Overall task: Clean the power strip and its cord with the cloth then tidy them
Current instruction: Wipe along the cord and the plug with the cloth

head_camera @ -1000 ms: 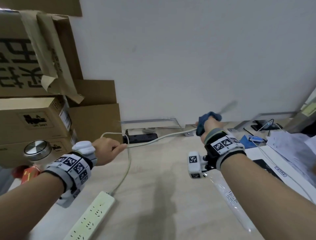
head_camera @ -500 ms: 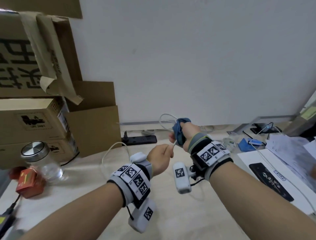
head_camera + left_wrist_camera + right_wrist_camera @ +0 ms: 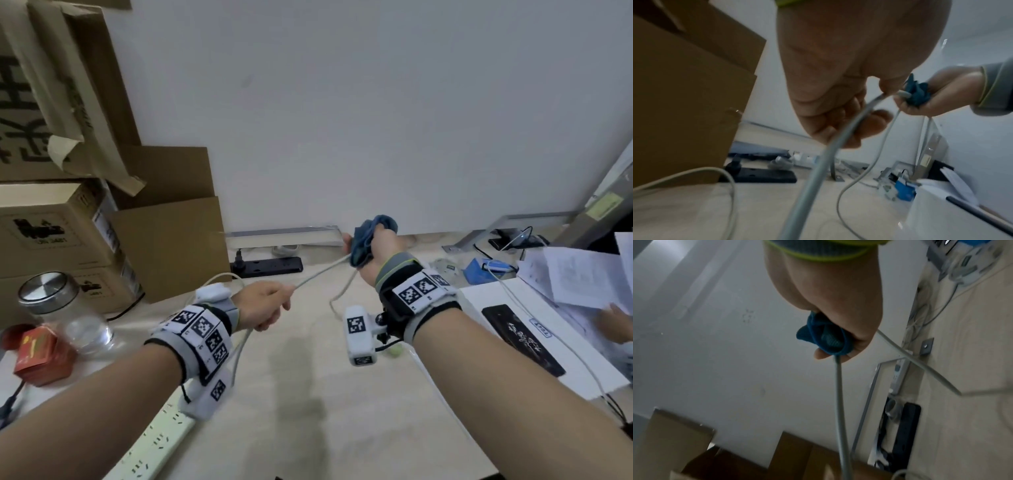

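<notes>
Cord (image 3: 318, 275) slants up-right between gripping hands.

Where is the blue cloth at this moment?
In the head view, the blue cloth is bunched in the right hand, wrapped around the white cord, above the desk near the wall.
</notes>
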`<control>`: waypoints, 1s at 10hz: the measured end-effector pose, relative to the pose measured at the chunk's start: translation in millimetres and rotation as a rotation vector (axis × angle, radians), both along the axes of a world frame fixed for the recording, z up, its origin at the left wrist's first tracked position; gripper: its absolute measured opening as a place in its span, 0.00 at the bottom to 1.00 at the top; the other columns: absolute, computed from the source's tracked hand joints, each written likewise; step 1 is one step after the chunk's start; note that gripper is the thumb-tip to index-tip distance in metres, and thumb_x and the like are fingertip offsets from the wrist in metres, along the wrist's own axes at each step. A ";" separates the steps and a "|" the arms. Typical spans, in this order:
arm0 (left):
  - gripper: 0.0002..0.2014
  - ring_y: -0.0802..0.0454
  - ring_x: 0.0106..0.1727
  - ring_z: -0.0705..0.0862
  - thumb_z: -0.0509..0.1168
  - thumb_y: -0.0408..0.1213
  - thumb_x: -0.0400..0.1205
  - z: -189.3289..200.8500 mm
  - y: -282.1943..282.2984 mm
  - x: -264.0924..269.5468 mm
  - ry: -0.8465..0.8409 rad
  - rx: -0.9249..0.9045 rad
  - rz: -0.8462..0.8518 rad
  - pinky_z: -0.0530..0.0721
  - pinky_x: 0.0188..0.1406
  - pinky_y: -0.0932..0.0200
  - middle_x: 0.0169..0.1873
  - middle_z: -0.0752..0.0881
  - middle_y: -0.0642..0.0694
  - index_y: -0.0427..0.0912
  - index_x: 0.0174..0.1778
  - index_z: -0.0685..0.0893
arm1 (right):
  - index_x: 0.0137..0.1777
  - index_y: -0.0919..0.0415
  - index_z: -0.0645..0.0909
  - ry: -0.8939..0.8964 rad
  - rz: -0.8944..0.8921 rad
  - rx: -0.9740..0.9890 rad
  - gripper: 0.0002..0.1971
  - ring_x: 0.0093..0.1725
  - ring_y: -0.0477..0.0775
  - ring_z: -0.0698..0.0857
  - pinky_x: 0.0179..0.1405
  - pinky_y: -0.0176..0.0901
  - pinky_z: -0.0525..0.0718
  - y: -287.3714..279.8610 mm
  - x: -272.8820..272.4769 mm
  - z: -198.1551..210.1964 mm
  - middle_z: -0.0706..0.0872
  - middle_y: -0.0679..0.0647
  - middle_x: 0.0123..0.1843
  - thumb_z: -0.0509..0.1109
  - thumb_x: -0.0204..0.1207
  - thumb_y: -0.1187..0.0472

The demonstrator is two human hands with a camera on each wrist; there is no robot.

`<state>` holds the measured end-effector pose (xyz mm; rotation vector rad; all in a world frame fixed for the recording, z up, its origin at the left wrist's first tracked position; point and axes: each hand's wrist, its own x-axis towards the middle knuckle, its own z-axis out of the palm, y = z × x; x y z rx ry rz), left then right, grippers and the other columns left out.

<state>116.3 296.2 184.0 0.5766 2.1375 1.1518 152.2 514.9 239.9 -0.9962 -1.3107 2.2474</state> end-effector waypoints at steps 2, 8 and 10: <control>0.17 0.46 0.28 0.78 0.50 0.47 0.88 34.0 46.4 15.8 -0.003 0.144 0.195 0.81 0.28 0.55 0.36 0.83 0.40 0.37 0.51 0.77 | 0.40 0.58 0.71 -0.053 0.182 -0.003 0.15 0.35 0.54 0.81 0.36 0.45 0.82 -53.1 -7.4 -14.5 0.79 0.56 0.39 0.52 0.87 0.55; 0.19 0.62 0.26 0.78 0.58 0.46 0.86 29.1 -37.8 2.9 0.406 -0.091 -0.046 0.75 0.32 0.66 0.23 0.81 0.54 0.50 0.33 0.88 | 0.41 0.58 0.69 -0.092 0.081 -0.144 0.13 0.37 0.51 0.79 0.33 0.44 0.80 -44.6 -34.8 -45.8 0.75 0.53 0.43 0.47 0.86 0.62; 0.15 0.68 0.31 0.79 0.60 0.44 0.85 11.4 -111.7 -28.6 0.385 -0.309 -0.171 0.72 0.33 0.71 0.27 0.83 0.63 0.52 0.34 0.87 | 0.37 0.58 0.67 -0.142 -0.087 -0.061 0.16 0.35 0.50 0.78 0.35 0.41 0.82 -20.1 -19.2 -40.3 0.74 0.53 0.40 0.45 0.86 0.67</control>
